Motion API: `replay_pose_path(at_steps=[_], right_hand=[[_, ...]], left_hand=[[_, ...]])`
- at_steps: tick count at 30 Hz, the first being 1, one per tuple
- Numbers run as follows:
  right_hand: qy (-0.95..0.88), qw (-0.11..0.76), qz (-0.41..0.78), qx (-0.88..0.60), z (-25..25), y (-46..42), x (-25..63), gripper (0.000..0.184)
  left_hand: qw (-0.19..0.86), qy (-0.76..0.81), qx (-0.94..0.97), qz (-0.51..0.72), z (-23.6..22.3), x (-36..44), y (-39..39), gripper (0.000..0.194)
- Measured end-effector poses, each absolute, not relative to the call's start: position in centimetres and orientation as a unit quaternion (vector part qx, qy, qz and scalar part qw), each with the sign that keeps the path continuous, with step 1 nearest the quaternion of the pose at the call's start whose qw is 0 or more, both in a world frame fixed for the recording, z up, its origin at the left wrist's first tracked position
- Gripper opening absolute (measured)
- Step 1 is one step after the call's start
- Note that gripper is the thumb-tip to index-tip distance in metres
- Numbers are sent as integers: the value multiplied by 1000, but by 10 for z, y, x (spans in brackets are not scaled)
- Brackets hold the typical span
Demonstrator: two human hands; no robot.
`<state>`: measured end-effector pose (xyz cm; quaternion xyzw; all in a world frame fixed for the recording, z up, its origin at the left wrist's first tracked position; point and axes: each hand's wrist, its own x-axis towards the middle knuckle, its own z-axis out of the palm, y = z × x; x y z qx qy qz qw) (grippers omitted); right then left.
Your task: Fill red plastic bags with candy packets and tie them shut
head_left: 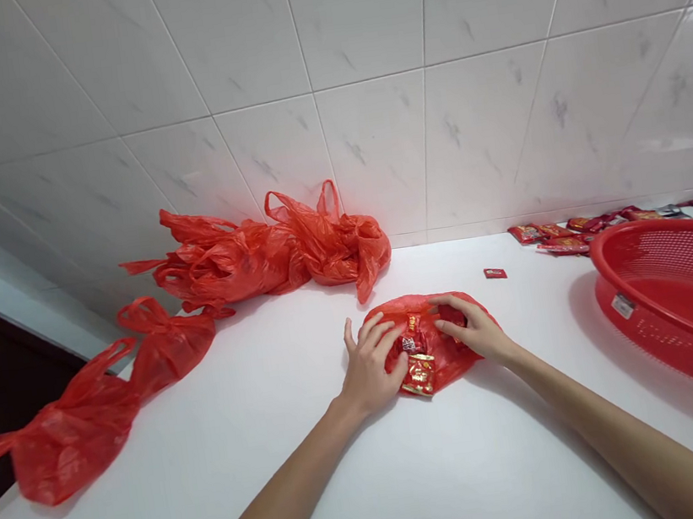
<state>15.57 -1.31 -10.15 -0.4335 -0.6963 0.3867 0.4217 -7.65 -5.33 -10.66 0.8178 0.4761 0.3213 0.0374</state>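
Observation:
A small red plastic bag (420, 309) lies open on the white counter (323, 467) with several red and gold wrapped sweets (417, 365) in its mouth. My left hand (370, 367) rests on the bag's left edge, fingers spread flat over the plastic. My right hand (474, 328) is on the bag's right side, with its fingers curled and pinching the plastic near the sweets.
Several tied red plastic bags (256, 254) lie along the tiled wall and down the counter's left edge (80, 422). A large red mesh basket (683, 292) stands at the right. Loose sweets (563, 233) lie by the wall, one single packet (495, 273) apart.

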Motion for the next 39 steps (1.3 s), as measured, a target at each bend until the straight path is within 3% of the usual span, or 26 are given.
replay_pose_path(at_steps=[6, 11, 17, 21, 27, 32, 39], right_hand=[[-652, 462, 453, -394, -96, -19, 147, 43], [-624, 464, 487, -398, -101, -18, 148, 37], [-634, 466, 482, -384, -110, -14, 152, 40], [-653, 453, 449, -408, -114, -14, 152, 32], [-629, 493, 409, -440, -118, -15, 148, 21], [-630, 509, 393, -435, -121, -19, 144, 13], [-637, 519, 345, -454, -127, -17, 143, 9]], left_hand=[[64, 427, 852, 298, -105, -55, -70, 51], [92, 476, 834, 263, -112, -55, -68, 60], [92, 516, 797, 301, -122, -68, -55, 68], [93, 532, 788, 295, -122, -73, -53, 72], [45, 499, 811, 301, -117, -70, -52, 54], [66, 412, 860, 293, -122, -59, -45, 45], [45, 437, 851, 287, -126, -56, -44, 27]])
